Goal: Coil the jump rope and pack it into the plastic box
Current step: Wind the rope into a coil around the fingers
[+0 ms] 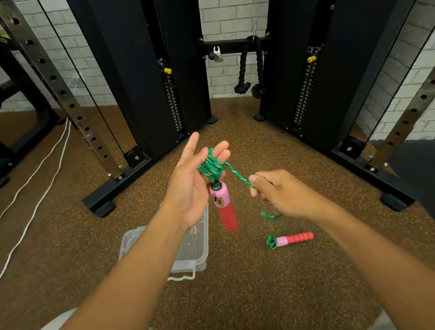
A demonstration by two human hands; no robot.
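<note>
A green jump rope (210,165) is wound in several turns around the fingers of my left hand (190,185), held palm up above the floor. One pink and red handle (225,206) hangs down from that coil, blurred. My right hand (278,192) pinches the rope's free strand (238,175) just to the right of the coil. The strand drops from my right hand to the second pink and red handle (295,238), which lies on the floor. A clear plastic box (189,250) without a lid stands on the floor under my left forearm.
Black uprights of a cable machine (138,93) stand ahead on both sides, their feet (99,204) reaching onto the brown speckled floor. A black rope attachment (251,68) hangs at the back. White cables (31,195) run across the floor at the left.
</note>
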